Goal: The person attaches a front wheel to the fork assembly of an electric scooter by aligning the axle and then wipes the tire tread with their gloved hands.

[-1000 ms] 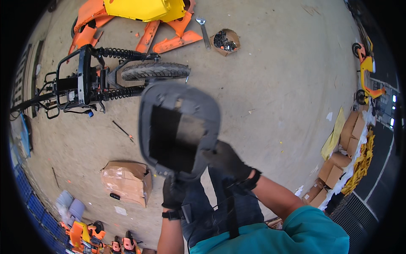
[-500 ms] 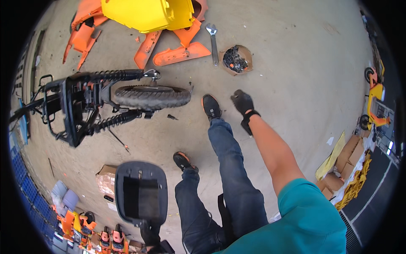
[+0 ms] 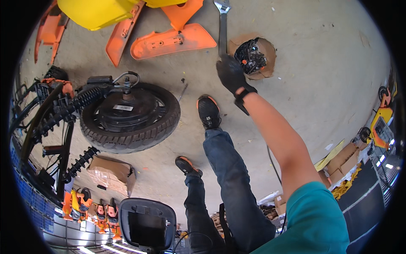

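My right hand point(image 3: 233, 77), in a black glove, reaches over the floor to the handle end of an adjustable wrench point(image 3: 223, 31). Its fingers are turned away beneath the hand, so I cannot tell whether they touch the wrench. Just right of it is a round, torn-edged brown container point(image 3: 268, 55) full of small dark parts. At the bottom edge, a dark grey rounded plastic panel point(image 3: 170, 226) with a black rectangular recess stands nearly upright. My left hand is out of the picture below it.
To the left lies a black scooter frame with a wheel point(image 3: 131, 146) and spring shock absorbers point(image 3: 81, 164). Orange body panels point(image 3: 173, 44) and a yellow shell point(image 3: 99, 12) are at the far side. A cardboard box point(image 3: 112, 171) sits behind the wheel; more cardboard point(image 3: 341, 164) lies right.
The view has shifted. My right hand has moved forward and left to the wrench's handle end. The grey panel sits lower in view, and my left hand has gone out of the picture.
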Demonstrator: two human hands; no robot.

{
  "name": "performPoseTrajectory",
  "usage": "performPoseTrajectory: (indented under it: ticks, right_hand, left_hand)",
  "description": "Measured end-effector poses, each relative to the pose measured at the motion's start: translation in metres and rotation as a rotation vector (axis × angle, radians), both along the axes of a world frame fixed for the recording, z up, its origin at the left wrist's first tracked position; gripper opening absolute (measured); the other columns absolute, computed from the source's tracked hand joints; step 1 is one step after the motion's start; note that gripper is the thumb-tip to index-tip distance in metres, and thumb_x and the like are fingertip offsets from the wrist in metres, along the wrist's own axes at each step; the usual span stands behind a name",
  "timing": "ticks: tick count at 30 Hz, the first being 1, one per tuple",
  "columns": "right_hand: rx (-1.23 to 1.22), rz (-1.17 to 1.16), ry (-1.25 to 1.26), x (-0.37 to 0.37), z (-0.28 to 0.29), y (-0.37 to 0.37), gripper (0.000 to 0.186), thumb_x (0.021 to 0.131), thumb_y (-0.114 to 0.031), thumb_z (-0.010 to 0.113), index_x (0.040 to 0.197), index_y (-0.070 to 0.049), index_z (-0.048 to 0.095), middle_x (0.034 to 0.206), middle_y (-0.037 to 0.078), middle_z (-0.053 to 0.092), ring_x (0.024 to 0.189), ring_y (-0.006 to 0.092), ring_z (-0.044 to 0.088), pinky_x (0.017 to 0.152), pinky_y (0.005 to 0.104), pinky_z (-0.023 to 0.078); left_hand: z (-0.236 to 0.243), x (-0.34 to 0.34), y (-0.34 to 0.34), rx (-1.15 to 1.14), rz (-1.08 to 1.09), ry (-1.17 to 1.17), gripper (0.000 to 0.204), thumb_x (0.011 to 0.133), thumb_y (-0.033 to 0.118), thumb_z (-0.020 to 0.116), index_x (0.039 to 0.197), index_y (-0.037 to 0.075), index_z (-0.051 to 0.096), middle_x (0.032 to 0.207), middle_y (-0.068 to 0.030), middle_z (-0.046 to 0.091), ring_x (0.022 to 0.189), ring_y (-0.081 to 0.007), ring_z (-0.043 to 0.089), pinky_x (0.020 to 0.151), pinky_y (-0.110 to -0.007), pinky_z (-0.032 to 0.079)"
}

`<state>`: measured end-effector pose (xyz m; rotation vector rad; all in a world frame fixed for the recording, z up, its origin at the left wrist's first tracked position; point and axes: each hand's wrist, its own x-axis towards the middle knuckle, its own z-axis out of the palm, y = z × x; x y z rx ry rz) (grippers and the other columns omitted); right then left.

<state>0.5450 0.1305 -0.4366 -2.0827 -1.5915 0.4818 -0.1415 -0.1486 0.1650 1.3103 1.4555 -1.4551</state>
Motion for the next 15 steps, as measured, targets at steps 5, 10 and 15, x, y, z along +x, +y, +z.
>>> performPoseTrajectory:
  ticks: [5, 10, 15]
  right_hand:
    - [-0.264, -0.245, -0.574, 0.003, -0.095, 0.031, 0.037, 0.085, -0.01, 0.056, 0.118, 0.006, 0.052, 0.095, 0.022, 0.06, 0.082, 0.0353, 0.063, 0.07, 0.0388, 0.052]
    - [-0.313, -0.274, -0.588, 0.014, -0.137, 0.033, 0.023, 0.091, -0.011, 0.054, 0.109, 0.002, 0.058, 0.094, 0.022, 0.062, 0.09, 0.0375, 0.063, 0.074, 0.0449, 0.053]
    - [-0.395, -0.404, -0.098, 0.007, -0.092, 0.068, 0.037, 0.083, -0.02, 0.065, 0.111, 0.004, 0.06, 0.097, 0.023, 0.068, 0.093, 0.0404, 0.065, 0.092, 0.0497, 0.047]
  left_hand:
    - [0.015, -0.01, -0.007, -0.158, -0.23, 0.023, 0.054, 0.1, 0.042, 0.052, 0.137, 0.003, 0.054, 0.134, -0.0241, 0.057, 0.124, -0.0396, 0.054, 0.105, -0.052, 0.044]
    - [0.018, 0.037, -0.018, 0.363, 1.023, 0.086, 0.061, 0.1, 0.047, 0.049, 0.139, 0.001, 0.052, 0.109, -0.0179, 0.069, 0.107, -0.0419, 0.062, 0.098, -0.05, 0.048]
    - [-0.005, 0.119, 0.0, 0.301, 0.628, -0.172, 0.046, 0.098, 0.035, 0.052, 0.128, 0.001, 0.061, 0.113, -0.0172, 0.069, 0.111, -0.0408, 0.061, 0.102, -0.053, 0.044]
